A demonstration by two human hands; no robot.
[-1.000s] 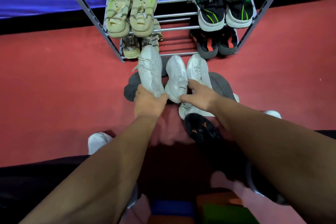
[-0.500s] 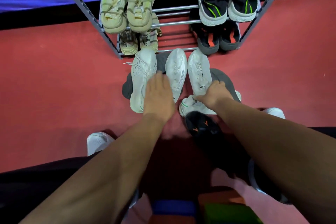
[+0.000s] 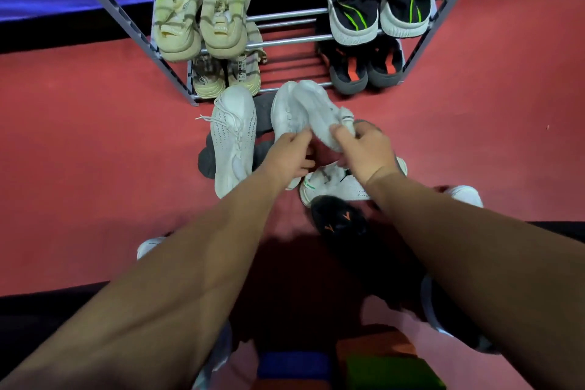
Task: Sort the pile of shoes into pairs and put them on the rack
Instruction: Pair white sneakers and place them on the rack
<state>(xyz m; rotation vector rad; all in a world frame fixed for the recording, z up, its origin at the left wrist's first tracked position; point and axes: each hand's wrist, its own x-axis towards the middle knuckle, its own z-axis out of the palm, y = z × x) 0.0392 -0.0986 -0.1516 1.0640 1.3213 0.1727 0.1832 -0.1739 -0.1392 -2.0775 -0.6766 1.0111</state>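
In the head view, your left hand [image 3: 289,157] pinches the heel of one white shoe [image 3: 283,111], and your right hand [image 3: 367,149] grips the heel end of a second white shoe [image 3: 321,112], tipped so its toe leans against the first. Both shoes run lengthwise away from you, toes forward. The rack [image 3: 285,40] stands straight beyond those toes, its low shelf bare between the beige pair [image 3: 226,79] and the black-and-orange pair [image 3: 364,71]. I judge a straight forward push suits. The laced white shoe [image 3: 232,136] lies just left, untouched.

Rack [image 3: 285,14] free mid-shelf, between beige sneakers [image 3: 221,3] and black sneakers [image 3: 354,3].
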